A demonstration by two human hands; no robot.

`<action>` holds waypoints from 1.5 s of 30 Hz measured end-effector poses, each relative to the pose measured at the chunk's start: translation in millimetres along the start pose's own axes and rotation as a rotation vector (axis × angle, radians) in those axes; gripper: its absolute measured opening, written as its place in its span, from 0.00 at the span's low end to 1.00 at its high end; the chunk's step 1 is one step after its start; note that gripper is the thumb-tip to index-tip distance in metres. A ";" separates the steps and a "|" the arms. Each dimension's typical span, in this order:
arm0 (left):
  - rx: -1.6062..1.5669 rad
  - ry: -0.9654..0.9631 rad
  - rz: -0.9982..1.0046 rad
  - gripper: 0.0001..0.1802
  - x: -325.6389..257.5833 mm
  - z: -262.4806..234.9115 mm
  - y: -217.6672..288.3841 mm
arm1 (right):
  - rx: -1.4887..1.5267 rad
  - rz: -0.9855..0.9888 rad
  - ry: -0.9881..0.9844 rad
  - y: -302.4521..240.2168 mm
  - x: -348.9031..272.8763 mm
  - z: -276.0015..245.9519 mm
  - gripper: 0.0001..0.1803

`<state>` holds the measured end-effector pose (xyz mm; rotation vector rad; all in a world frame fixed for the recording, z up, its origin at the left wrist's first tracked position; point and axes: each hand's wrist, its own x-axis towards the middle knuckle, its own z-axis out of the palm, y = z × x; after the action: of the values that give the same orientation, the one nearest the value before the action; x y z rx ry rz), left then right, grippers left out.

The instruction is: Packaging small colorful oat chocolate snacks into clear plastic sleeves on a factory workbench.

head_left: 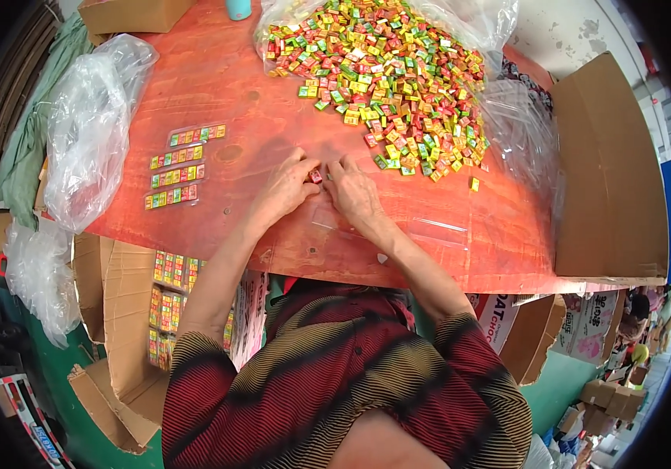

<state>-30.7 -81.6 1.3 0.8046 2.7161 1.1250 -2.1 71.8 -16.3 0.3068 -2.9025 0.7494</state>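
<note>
My left hand (287, 187) is closed, with a small red box (316, 177) at its thumb and fingertips, over the middle of the red tabletop. Close beside it, my right hand (353, 190) has its fingers curled together; what they hold, if anything, is too small to make out. A clear plastic sleeve (441, 231) lies to the right of my right forearm. At the left, several clear strips filled with small coloured boxes (175, 177) are laid in a column. Beyond my hands spreads a big heap of loose little boxes (398, 78), in red, yellow and green.
Crumpled clear bags lie at the table's left (97, 117) and right (519, 125). A tall cardboard box (609, 172) stands at the right edge. Below the table's left front edge, an open carton (128, 313) holds stacked filled strips. A blue cup (239, 8) stands at the back.
</note>
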 end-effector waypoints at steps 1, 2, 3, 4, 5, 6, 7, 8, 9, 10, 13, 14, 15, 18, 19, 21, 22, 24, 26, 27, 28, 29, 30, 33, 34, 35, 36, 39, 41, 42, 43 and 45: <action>-0.002 -0.005 0.007 0.24 1.2 3.2 2.2 | -0.003 0.007 0.004 1.6 -1.5 -1.5 0.13; 0.015 -0.013 0.015 0.24 2.3 6.9 5.3 | 0.010 0.006 0.001 4.5 -3.0 -3.9 0.13; 0.033 -0.022 0.024 0.23 3.6 10.7 8.6 | 0.024 0.004 -0.002 7.6 -4.7 -6.6 0.13; 0.031 -0.024 0.029 0.23 5.2 15.2 12.0 | 0.021 0.008 0.001 10.3 -6.9 -12.0 0.13; 0.018 -0.017 0.011 0.23 6.2 19.5 15.2 | 0.029 -0.044 0.040 12.6 -9.3 -19.3 0.13; 0.006 -0.010 -0.009 0.23 7.3 22.5 17.6 | 0.039 -0.097 0.079 16.3 -11.5 -25.0 0.12; 0.007 -0.010 -0.009 0.23 8.3 23.7 19.1 | 0.039 -0.097 0.079 22.9 -10.9 -29.2 0.12; 0.039 0.000 0.019 0.23 9.4 24.8 21.6 | -0.085 -0.105 0.136 31.2 -9.0 -34.7 0.13; 0.071 0.011 0.046 0.23 10.2 26.1 24.0 | -0.208 -0.113 0.192 37.7 -7.3 -38.7 0.14; 0.073 0.006 0.049 0.23 10.1 28.3 26.2 | -0.207 -0.108 0.194 43.0 -6.6 -40.1 0.14; 0.089 0.055 0.049 0.22 16.8 36.1 30.7 | -0.321 -0.175 0.142 58.0 -2.2 -42.4 0.11; 0.110 0.074 0.035 0.22 17.7 41.2 29.0 | -0.321 -0.164 0.139 54.7 -4.4 -43.2 0.08; 0.130 0.093 0.023 0.22 18.6 45.5 27.6 | -0.319 -0.159 0.141 55.2 -5.3 -41.6 0.08; 0.132 0.104 0.083 0.20 22.4 53.5 24.6 | -0.372 -0.125 0.095 59.9 -9.2 -36.7 0.07; 0.134 0.101 0.086 0.20 22.9 55.4 24.4 | -0.373 -0.067 0.107 61.3 -11.4 -35.6 0.06; 0.144 0.085 0.086 0.20 23.8 57.4 24.7 | -0.374 -0.006 0.122 64.2 -13.0 -36.7 0.06; 0.146 0.083 0.089 0.20 23.7 57.1 24.9 | -0.388 0.051 0.130 66.5 -12.8 -38.6 0.06; 0.145 0.103 0.084 0.20 23.6 54.0 26.6 | -0.412 0.093 0.195 67.5 -12.0 -42.2 0.05; 0.128 0.078 0.106 0.20 21.1 46.7 30.6 | -0.397 0.087 0.210 62.5 -6.7 -46.3 0.05; 0.108 0.051 0.130 0.20 20.7 44.4 32.4 | -0.385 0.084 0.223 59.6 -3.3 -48.0 0.05; 0.110 0.050 0.131 0.20 21.7 44.5 32.8 | -0.343 0.045 0.217 56.1 2.6 -48.2 0.06; 0.118 0.026 0.119 0.19 22.7 44.5 34.1 | -0.342 0.051 0.222 53.4 8.9 -45.9 0.06; 0.128 0.004 0.104 0.18 23.4 44.3 34.5 | -0.311 -0.014 0.229 50.9 16.8 -41.5 0.06; 0.139 -0.016 0.085 0.16 25.0 47.8 38.1 | -0.339 -0.090 0.231 48.7 26.2 -33.2 0.06; 0.138 -0.021 0.093 0.16 24.8 48.7 36.6 | -0.336 -0.079 0.190 47.3 22.9 -32.4 0.06; 0.102 0.023 0.081 0.16 23.0 49.7 34.1 | -0.333 -0.070 0.146 45.7 17.6 -32.4 0.05; 0.064 0.065 0.070 0.15 22.1 50.6 32.2 | -0.341 -0.082 0.126 45.4 10.6 -32.0 0.06; 0.095 0.031 0.012 0.16 24.3 50.4 35.5 | -0.289 -0.050 0.130 44.9 -15.1 -24.6 0.07; 0.145 0.008 0.001 0.19 26.3 49.7 40.3 | -0.273 -0.013 0.140 43.2 -28.1 -28.8 0.07; 0.135 0.030 0.016 0.22 26.2 50.4 41.1 | -0.271 0.045 0.167 42.1 -33.0 -37.6 0.07; 0.125 0.052 0.029 0.24 26.0 51.3 41.5 | -0.268 0.101 0.194 44.8 -37.3 -44.4 0.07; 0.138 0.056 0.032 0.25 27.7 56.0 46.6 | -0.207 0.170 0.218 67.6 -42.9 -55.5 0.10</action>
<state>-18.6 -4.9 -4.4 0.8500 2.8632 0.9882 28.2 163.9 -6.9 -0.0423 -2.7885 0.4637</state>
